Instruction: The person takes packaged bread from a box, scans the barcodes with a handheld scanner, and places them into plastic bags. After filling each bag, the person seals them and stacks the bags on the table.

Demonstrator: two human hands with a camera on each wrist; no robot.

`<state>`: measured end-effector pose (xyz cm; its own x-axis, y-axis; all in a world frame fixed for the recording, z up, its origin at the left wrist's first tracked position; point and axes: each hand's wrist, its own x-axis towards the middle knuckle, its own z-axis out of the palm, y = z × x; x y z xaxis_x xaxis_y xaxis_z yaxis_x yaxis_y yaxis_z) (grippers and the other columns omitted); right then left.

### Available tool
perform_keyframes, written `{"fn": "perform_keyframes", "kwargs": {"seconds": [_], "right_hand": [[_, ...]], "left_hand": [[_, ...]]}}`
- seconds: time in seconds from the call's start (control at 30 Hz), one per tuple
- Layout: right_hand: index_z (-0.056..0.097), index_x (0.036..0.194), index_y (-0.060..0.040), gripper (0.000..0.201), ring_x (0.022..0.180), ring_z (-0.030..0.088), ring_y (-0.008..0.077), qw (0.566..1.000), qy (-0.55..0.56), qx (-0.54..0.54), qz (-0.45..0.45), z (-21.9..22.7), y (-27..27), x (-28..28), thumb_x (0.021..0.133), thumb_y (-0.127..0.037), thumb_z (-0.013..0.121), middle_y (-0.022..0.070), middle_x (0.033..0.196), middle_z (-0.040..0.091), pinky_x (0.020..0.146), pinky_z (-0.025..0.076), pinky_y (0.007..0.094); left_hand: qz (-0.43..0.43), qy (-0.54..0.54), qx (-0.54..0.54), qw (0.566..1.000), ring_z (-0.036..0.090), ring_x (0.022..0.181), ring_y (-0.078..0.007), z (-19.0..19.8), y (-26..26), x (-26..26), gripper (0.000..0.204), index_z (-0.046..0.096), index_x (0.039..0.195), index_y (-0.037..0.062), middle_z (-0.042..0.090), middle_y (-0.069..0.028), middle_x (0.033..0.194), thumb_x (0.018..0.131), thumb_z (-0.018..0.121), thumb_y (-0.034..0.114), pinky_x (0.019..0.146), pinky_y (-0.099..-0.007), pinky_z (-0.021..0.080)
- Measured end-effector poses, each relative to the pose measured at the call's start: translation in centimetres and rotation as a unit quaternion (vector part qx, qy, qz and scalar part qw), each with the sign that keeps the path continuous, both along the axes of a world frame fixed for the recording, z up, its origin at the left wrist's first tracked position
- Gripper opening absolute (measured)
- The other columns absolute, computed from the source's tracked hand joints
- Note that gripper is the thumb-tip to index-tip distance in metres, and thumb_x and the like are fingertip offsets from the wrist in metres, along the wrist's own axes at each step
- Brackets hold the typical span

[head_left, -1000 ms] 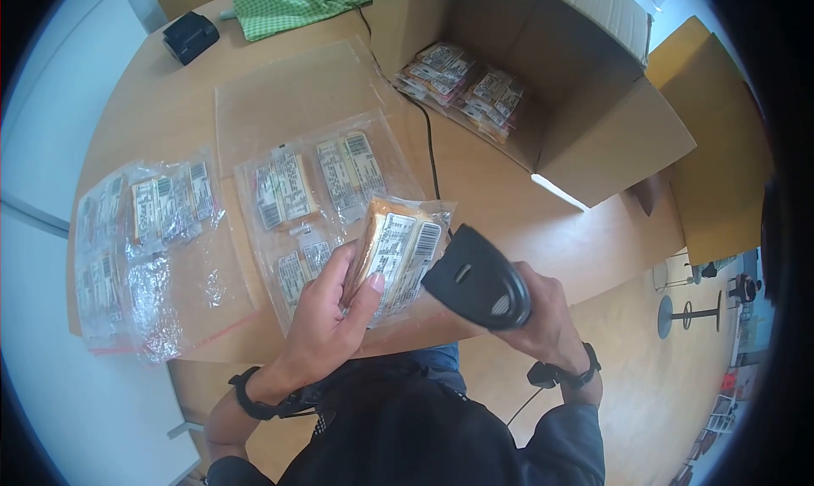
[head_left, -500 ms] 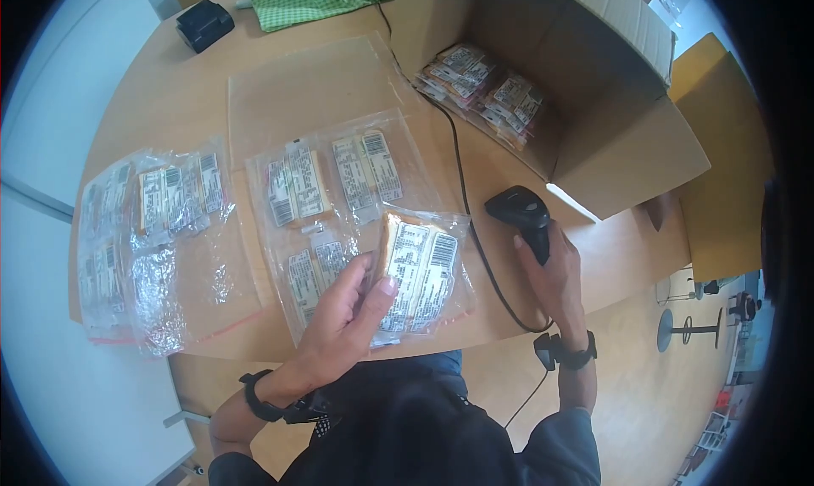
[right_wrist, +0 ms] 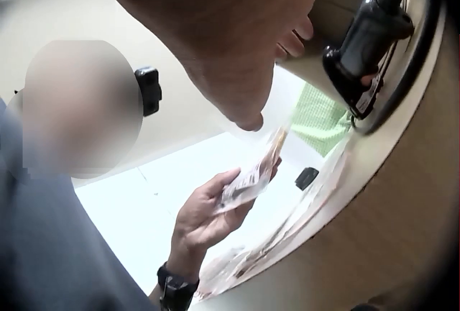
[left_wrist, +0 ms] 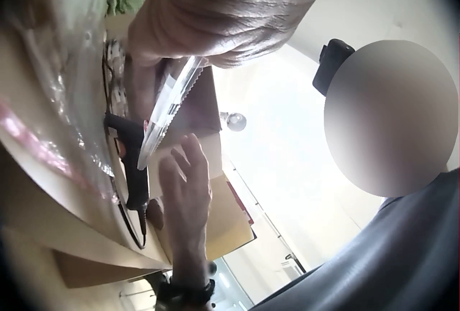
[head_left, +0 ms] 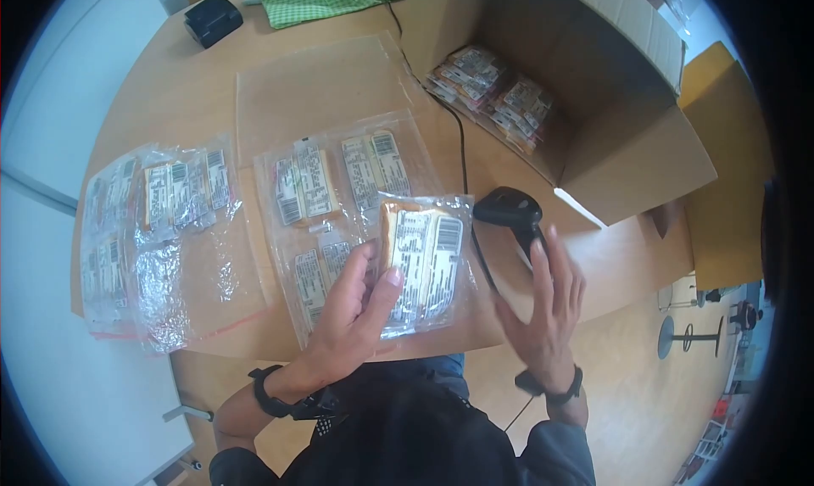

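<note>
A round wooden table (head_left: pixel 170 96) fills the scene, with an open cardboard box (head_left: pixel 627 138) of labelled packets at its far right. The left hand (head_left: pixel 352 316) pinches a clear-wrapped packet (head_left: pixel 421 261) by its near left edge, thumb on top, holding it just above the table's near edge. The right hand (head_left: pixel 543 308) hovers with fingers spread wide and straight, holding nothing, just near of the black barcode scanner (head_left: pixel 509 210), which lies on the table right of the packet. Flat plastic bags (head_left: pixel 335 189) of similar packets lie to the left, and a further crumpled bag (head_left: pixel 153 231) sits beyond them.
</note>
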<state>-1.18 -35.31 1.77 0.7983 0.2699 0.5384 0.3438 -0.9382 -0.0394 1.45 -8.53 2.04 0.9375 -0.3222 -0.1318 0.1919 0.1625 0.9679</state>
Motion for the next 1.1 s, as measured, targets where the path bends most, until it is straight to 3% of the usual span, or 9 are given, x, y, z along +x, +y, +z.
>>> {"fn": "perform_keyframes", "kwargs": {"seconds": [0.07, 0.3, 0.37, 0.5, 0.83, 0.93, 1.0, 1.03, 1.1], "right_hand": [[0.042, 0.155, -0.0036, 0.09, 0.133, 0.052, 0.0406, 0.997, -0.003, -0.057, -0.054, -1.2, -1.0, 2.1, 0.079, -0.02, 0.086, 0.0218, 0.153, 0.049, 0.11, 0.04, 0.0482], [0.035, 0.159, -0.0059, 0.084, 0.119, 0.062, 0.0407, 0.985, 0.076, 0.129, -0.085, -4.0, -3.7, 4.3, 0.088, -0.01, 0.079, 0.0231, 0.137, 0.059, 0.097, 0.051, 0.0462], [0.037, 0.157, -0.006, 0.08, 0.107, 0.067, 0.0397, 0.949, 0.143, 0.273, -0.066, -2.8, -3.5, 5.1, 0.088, -0.005, 0.077, 0.0224, 0.127, 0.064, 0.087, 0.056, 0.0445], [0.037, 0.156, -0.0048, 0.076, 0.105, 0.067, 0.0423, 0.993, 0.031, 0.113, -0.009, -3.1, -3.4, 5.3, 0.089, -0.003, 0.074, 0.0236, 0.123, 0.064, 0.085, 0.057, 0.0456], [0.037, 0.156, -0.0043, 0.076, 0.111, 0.066, 0.042, 0.963, 0.154, 0.21, -0.068, -3.3, -2.8, 4.9, 0.091, -0.01, 0.075, 0.0251, 0.133, 0.062, 0.09, 0.057, 0.0454], [0.042, 0.155, -0.0064, 0.076, 0.118, 0.064, 0.0417, 0.997, -0.005, 0.054, -0.048, -2.1, -1.3, 2.8, 0.09, -0.017, 0.079, 0.0222, 0.142, 0.057, 0.092, 0.056, 0.0453], [0.048, 0.152, -0.0075, 0.075, 0.127, 0.061, 0.0392, 0.97, -0.047, 0.152, 0.183, -2.2, 0.4, 0.3, 0.087, -0.024, 0.082, 0.018, 0.152, 0.052, 0.093, 0.055, 0.0443], [0.048, 0.152, -0.0075, 0.075, 0.127, 0.061, 0.0392, 0.969, -0.041, 0.153, 0.189, -1.5, 1.7, -0.5, 0.087, -0.024, 0.082, 0.018, 0.152, 0.052, 0.093, 0.055, 0.0443], [0.056, 0.145, -0.0059, 0.066, 0.128, 0.061, 0.0364, 0.959, 0.079, 0.004, 0.271, -0.2, 4.0, -1.7, 0.087, -0.024, 0.081, 0.0166, 0.149, 0.056, 0.093, 0.055, 0.043]], "left_hand": [[0.0, -0.006, -0.008, 1.0, 0.059, 0.116, -0.0119, -0.6, -0.3, 0.3, 0.041, 0.04, 0.146, -0.0038, 0.06, -0.011, 0.13, 0.112, 0.047, 0.018, 0.101, -0.0304, 0.047], [0.021, -0.003, -0.005, 1.0, 0.059, 0.116, -0.0109, -1.1, 0.1, 0.0, 0.039, 0.041, 0.145, -0.0035, 0.062, -0.0103, 0.127, 0.112, 0.048, 0.017, 0.102, -0.0298, 0.047], [0.013, -0.011, 0.012, 1.0, 0.059, 0.117, -0.0114, -0.8, 0.0, 0.1, 0.039, 0.041, 0.144, -0.0036, 0.062, -0.0109, 0.129, 0.112, 0.048, 0.017, 0.102, -0.03, 0.047], [0.027, -0.029, 0.016, 0.999, 0.06, 0.117, -0.0118, -0.6, -0.2, -0.1, 0.038, 0.042, 0.144, -0.0035, 0.063, -0.0112, 0.129, 0.112, 0.048, 0.016, 0.102, -0.0303, 0.048], [0.032, -0.008, 0.009, 0.999, 0.06, 0.115, -0.0115, -0.1, -0.3, -0.2, 0.039, 0.042, 0.145, -0.0029, 0.064, -0.0115, 0.128, 0.112, 0.046, 0.017, 0.101, -0.03, 0.048], [0.041, 0.007, 0.002, 0.999, 0.06, 0.114, -0.0108, 0.0, -0.3, -0.4, 0.038, 0.043, 0.144, -0.0029, 0.064, -0.0113, 0.127, 0.112, 0.046, 0.018, 0.101, -0.0298, 0.048], [0.062, 0.038, -0.035, 0.997, 0.06, 0.114, -0.0106, -0.4, -0.6, -0.9, 0.037, 0.044, 0.143, -0.0026, 0.064, -0.0109, 0.126, 0.112, 0.047, 0.019, 0.1, -0.0296, 0.048], [0.054, 0.051, -0.053, 0.996, 0.06, 0.113, -0.0105, 0.0, -0.8, -1.1, 0.036, 0.045, 0.141, -0.0022, 0.064, -0.0113, 0.127, 0.112, 0.047, 0.02, 0.098, -0.0291, 0.049], [0.034, 0.039, -0.039, 0.998, 0.06, 0.113, -0.0103, 0.2, -1.5, -1.5, 0.036, 0.045, 0.141, -0.0018, 0.064, -0.011, 0.127, 0.113, 0.047, 0.02, 0.097, -0.0288, 0.05]]}}
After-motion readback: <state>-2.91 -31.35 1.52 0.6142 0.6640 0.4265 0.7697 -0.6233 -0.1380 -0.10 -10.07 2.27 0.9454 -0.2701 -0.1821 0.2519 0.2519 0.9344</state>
